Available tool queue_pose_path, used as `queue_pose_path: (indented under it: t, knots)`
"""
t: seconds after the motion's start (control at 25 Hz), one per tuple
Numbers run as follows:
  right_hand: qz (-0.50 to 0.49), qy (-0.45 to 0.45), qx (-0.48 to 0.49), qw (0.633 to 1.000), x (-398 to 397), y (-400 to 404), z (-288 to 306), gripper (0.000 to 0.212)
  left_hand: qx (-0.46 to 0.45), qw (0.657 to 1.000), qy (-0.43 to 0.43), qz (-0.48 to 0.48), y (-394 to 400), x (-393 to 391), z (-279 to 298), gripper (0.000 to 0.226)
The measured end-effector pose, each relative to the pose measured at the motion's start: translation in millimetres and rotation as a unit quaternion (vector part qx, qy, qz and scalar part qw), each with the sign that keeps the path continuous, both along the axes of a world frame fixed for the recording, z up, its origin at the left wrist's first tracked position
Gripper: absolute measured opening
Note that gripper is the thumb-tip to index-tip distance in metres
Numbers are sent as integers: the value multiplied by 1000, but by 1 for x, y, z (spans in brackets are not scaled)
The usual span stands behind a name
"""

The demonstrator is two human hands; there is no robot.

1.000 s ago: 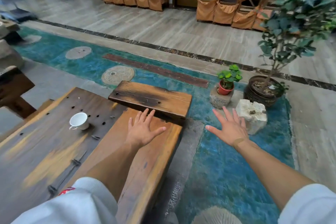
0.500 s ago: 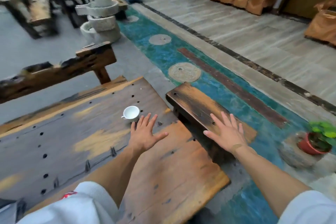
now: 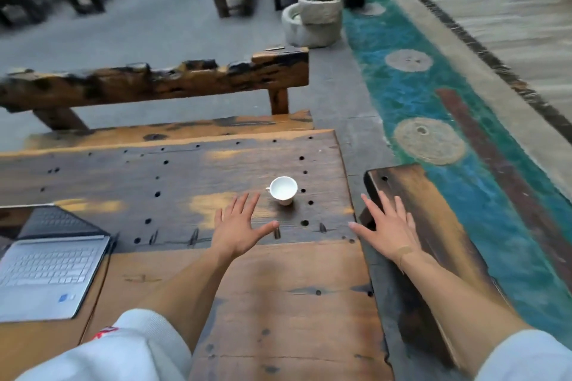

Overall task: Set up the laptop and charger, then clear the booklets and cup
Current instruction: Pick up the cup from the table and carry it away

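A small white cup (image 3: 283, 189) stands upright on the dark wooden table (image 3: 173, 173), near its right end. My left hand (image 3: 240, 227) hovers flat over the table just in front and left of the cup, fingers spread, holding nothing. My right hand (image 3: 387, 224) is spread and empty past the table's right edge, over a low wooden bench (image 3: 433, 219). An open silver laptop (image 3: 49, 269) lies at the table's left, its dark screen folded far back. No charger or booklets are in view.
A rough wooden bench with a backrest (image 3: 161, 83) runs along the table's far side. Stacked stone millstones (image 3: 318, 6) stand on the floor beyond. A teal floor strip (image 3: 433, 96) with round stone inlays runs on the right. More wooden furniture stands at the back.
My view has swung left: the plants and chairs have left the frame and the laptop has come in. Both hands stay spread and empty, now nearer the cup.
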State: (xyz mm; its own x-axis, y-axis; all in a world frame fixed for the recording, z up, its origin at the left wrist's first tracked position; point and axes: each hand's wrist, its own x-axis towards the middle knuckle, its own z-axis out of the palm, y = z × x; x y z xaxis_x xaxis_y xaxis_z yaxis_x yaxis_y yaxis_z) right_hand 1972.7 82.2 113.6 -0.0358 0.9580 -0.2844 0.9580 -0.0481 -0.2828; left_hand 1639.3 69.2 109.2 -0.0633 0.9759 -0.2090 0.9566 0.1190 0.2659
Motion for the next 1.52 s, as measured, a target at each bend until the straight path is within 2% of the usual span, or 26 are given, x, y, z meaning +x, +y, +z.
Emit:
queue_pose_path:
  t: [0.24, 0.44, 0.8, 1.04, 1.16, 1.24, 1.4, 1.52]
  knots:
    - [53, 8, -22, 998, -25, 41, -18, 83, -26, 998, -5, 56, -2, -16, -17, 93]
    - [69, 10, -39, 997, -46, 64, -40, 84, -57, 996, -12, 66, 11, -33, -37, 93]
    - [64, 3, -85, 994, -95, 117, -81, 86, -88, 994, -54, 36, 73, -57, -79, 92]
    - [53, 66, -98, 992, -129, 152, -112, 88, -122, 988, -87, -24, 128, -64, -123, 79]
    - [34, 113, -124, 985, -142, 169, -128, 92, -122, 982, -146, 10, 155, -54, -139, 73]
    - [34, 141, -130, 981, -148, 179, -136, 93, -122, 969, -211, 47, 172, -45, -148, 62]
    - [42, 170, -125, 977, -159, 181, -146, 87, -131, 910, -367, 143, 185, -40, -161, 31]
    - [27, 174, -112, 978, -163, 180, -147, 86, -139, 867, -445, 175, 183, -39, -154, 25]
